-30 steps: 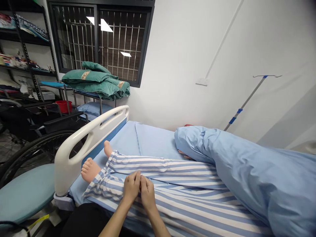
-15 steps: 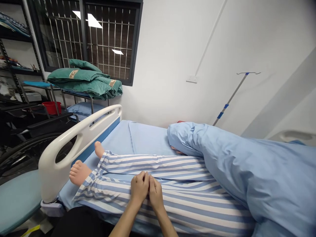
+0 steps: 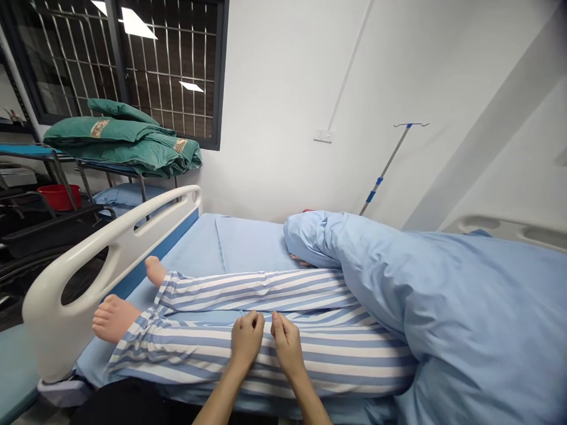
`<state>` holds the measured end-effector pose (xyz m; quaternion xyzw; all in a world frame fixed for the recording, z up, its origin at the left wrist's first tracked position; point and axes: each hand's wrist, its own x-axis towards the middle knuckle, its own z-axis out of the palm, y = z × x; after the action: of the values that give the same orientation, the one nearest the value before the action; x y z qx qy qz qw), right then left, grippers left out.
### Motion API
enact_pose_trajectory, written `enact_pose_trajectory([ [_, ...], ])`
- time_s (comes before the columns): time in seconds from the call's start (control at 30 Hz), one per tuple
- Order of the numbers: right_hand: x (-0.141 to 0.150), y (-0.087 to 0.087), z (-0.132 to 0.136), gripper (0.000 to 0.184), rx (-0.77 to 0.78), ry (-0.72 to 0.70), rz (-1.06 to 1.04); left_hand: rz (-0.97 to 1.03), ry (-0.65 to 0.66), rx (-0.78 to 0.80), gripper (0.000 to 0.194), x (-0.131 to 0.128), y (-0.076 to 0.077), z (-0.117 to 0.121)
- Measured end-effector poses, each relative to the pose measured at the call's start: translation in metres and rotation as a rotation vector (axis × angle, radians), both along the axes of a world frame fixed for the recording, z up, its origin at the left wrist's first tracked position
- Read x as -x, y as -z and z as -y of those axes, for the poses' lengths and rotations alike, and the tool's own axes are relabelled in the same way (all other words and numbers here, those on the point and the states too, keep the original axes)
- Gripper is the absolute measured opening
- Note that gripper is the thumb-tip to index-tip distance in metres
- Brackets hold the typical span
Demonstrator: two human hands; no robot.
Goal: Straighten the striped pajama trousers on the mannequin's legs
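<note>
My left hand (image 3: 247,337) and my right hand (image 3: 287,342) are loosely curled into fists, a small gap apart. Nothing shows in either one. Both are over the blue-and-white striped trousers (image 3: 195,342) of a figure lying on the bed; whether they touch the cloth I cannot tell. Two bare feet (image 3: 116,319), smooth like a manikin's, stick out of the trouser legs at the left. A light blue quilt (image 3: 376,260) is bunched over the upper body, with fingertips (image 3: 300,260) peeking from under its edge.
A white footboard (image 3: 44,319) bounds the bed at the left, with a wheelchair (image 3: 53,236) beyond it. Green folded bedding (image 3: 128,144) lies on a rack below the barred window. A drip stand (image 3: 390,162) rises behind the bed. A red bucket (image 3: 59,196) stands at far left.
My hands, which were together, have separated slightly, the right one moving away from the left. The view has turned to the right, so the bed and footboard appear farther left.
</note>
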<state>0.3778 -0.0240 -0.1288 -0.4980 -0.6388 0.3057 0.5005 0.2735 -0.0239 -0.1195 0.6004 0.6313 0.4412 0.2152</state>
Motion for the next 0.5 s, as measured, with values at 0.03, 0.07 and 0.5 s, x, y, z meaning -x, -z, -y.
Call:
enact_pose_trajectory([
  [0.03,-0.005,0.000,0.001,0.041,-0.005,0.014,0.013,0.022,-0.002,-0.002,0.035,-0.004,-0.002,0.000],
  [0.07,-0.010,-0.001,0.002,0.041,-0.006,0.022,0.024,0.050,0.007,-0.005,0.035,-0.008,-0.004,0.000],
  [0.5,-0.059,-0.001,0.010,0.042,-0.059,0.139,0.039,-0.014,0.103,0.040,0.032,-0.066,0.003,-0.003],
])
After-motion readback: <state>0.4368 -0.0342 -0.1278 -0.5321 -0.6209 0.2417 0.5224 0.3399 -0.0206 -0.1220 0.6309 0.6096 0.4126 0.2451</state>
